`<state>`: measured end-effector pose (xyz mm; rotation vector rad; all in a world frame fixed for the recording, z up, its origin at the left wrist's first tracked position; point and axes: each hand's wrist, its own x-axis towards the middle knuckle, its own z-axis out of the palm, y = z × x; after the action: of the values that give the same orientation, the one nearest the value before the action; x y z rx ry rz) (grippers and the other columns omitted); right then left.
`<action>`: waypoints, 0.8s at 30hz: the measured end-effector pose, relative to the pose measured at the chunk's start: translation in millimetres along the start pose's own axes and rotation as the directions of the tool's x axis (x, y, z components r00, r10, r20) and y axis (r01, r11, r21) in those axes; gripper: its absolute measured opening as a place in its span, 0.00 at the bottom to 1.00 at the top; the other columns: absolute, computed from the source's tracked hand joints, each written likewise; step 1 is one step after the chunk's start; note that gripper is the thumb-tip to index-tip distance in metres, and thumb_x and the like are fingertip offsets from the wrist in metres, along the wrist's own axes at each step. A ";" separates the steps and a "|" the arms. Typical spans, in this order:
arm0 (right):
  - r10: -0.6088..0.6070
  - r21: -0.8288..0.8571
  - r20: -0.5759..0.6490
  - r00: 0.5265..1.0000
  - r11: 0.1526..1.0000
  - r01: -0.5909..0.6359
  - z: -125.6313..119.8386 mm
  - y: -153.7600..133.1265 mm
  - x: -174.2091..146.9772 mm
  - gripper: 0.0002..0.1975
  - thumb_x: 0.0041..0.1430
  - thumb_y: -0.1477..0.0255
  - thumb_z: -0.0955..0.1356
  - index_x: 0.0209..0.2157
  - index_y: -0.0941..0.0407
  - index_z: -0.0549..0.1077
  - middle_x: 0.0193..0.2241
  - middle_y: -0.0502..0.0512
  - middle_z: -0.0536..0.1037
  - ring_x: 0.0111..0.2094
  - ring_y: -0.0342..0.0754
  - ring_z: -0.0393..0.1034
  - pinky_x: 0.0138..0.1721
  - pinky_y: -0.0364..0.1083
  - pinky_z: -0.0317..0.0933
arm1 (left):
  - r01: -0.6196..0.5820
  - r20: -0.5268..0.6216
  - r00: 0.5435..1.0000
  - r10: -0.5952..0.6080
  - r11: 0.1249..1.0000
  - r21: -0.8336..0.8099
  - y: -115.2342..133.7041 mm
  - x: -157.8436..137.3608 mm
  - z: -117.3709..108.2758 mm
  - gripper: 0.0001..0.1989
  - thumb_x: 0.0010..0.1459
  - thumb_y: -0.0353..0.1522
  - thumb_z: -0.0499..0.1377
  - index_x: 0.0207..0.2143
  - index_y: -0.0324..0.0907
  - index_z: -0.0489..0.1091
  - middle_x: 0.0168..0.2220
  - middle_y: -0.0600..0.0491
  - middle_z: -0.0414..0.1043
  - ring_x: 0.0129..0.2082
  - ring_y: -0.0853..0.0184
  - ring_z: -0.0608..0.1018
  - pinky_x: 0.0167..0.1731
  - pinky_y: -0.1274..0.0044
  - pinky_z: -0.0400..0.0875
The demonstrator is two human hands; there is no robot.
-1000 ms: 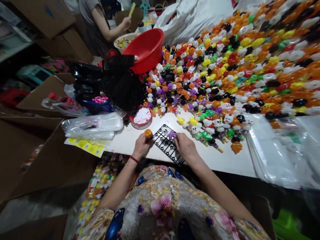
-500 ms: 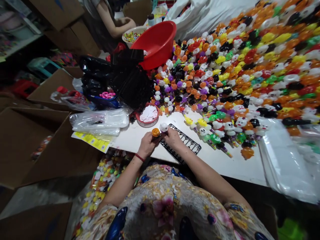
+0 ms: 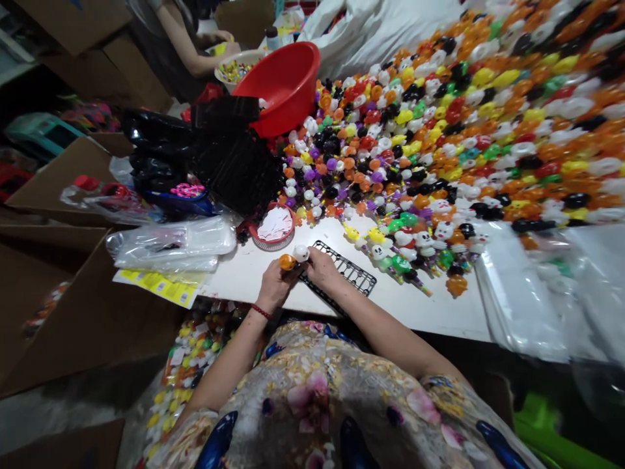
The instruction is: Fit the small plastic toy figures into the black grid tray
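My left hand [image 3: 274,283] is closed around a toy stick with a round orange head [image 3: 287,262]; its stem is hidden by the fingers. Right beside it is a second toy stick with a white head [image 3: 301,253], where the fingers of my right hand [image 3: 322,268] are closed. The two heads nearly touch. Under and beside my right hand lies a black plastic grid tray [image 3: 359,277], partly covered by that hand. Several character-headed toy sticks [image 3: 400,264] with coloured stems lie to the right of the tray on the white table [image 3: 439,316].
A large heap of toy heads [image 3: 430,143] covers the table's back and right. A red basket of paper slips [image 3: 274,225], stacked black trays [image 3: 239,163] and clear plastic bags [image 3: 170,244] stand left. Behind are a red basin [image 3: 286,85] and a co-worker's arm [image 3: 180,39].
The whole scene has shifted left in the view as my head turned. Both hands keep their hold near the tray. The co-worker's hands have moved, and something yellow shows at them.
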<state>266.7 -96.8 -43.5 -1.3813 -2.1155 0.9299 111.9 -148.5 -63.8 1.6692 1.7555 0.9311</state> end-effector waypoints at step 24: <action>0.168 -0.148 -0.392 0.905 0.959 -0.242 -76.2 50.1 -85.7 0.06 0.62 0.69 0.62 0.37 0.55 0.68 0.31 0.56 0.72 0.31 0.50 0.68 0.33 0.47 0.62 | 0.002 -0.012 1.000 -0.002 0.998 -0.055 0.6 0.0 -0.5 0.11 0.53 0.39 0.65 0.34 0.42 0.75 0.34 0.53 0.76 0.37 0.64 0.76 0.40 0.74 0.72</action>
<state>383.6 -139.3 -29.5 -1.7508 -1.8271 0.4852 111.9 -148.6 -63.0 1.6301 1.7236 0.9813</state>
